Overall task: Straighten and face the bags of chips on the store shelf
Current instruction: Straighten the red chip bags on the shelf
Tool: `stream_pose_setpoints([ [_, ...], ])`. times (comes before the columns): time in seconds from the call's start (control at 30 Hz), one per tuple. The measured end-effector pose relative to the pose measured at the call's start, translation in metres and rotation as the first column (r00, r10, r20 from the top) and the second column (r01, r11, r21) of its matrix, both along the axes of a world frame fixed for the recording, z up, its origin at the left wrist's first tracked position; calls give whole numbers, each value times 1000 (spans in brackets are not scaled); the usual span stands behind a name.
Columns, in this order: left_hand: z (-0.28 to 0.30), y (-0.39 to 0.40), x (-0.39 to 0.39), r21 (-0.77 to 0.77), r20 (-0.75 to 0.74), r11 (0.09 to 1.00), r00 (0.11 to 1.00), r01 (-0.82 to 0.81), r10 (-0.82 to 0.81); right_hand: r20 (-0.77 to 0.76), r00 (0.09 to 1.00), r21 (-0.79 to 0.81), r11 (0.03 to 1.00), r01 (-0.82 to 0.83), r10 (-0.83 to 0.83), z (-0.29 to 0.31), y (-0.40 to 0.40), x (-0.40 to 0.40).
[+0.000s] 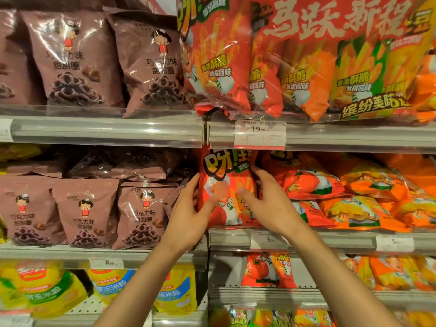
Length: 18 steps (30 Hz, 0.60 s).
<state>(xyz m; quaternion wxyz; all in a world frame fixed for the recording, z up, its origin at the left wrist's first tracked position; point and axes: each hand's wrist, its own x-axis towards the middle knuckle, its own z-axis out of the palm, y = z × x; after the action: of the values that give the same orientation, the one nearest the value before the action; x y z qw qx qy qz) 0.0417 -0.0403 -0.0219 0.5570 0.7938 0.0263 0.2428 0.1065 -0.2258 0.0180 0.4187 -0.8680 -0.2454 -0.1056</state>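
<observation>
- We hold the red chip bag (227, 187) upright at the middle shelf's (330, 239) left end.
- Our left hand (188, 213) grips its left edge, thumb across the front.
- Our right hand (269, 204) grips its right edge.

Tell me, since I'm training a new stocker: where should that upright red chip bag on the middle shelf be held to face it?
Probably by its two side edges, coming straight from the front. The red chip bag stands upright, face out, brown bags on its left and toppled orange bags on its right. The left hand and right hand already flank it.
</observation>
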Motion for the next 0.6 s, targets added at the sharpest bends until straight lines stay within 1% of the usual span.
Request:
stream_pose_setpoints([
  [0.07,-3,5,-11,-11,4,1000,1000,-21,22,4,1000,52,999,-11,11,-3,-6,-13],
  [0.17,-5,10,-30,4,43,1000,999,-15,15,-8,1000,187,982,5,-4,-11,-17,-39],
  [0.27,-12,8,-47,-33,48,999,999,19,-18,-80,996,276,960,56,-35,-22,-31,-65],
  [0.33,-21,4,-53,-75,33,994,997,77,-74,-163,985,301,947,110,-63,-35,-41,-78],
  [0.4,-34,0,-55,-116,7,988,995,101,-100,-225,967,293,938,184,-119,-53,-51,-84],
  [0.5,-49,-12,-57,-190,-18,978,996,85,-90,-301,939,290,922,255,-165,-78,-72,-90],
  [0.6,-62,-33,-57,-247,-49,968,997,40,-54,-335,921,295,906,303,-199,-92,-103,-89],
])
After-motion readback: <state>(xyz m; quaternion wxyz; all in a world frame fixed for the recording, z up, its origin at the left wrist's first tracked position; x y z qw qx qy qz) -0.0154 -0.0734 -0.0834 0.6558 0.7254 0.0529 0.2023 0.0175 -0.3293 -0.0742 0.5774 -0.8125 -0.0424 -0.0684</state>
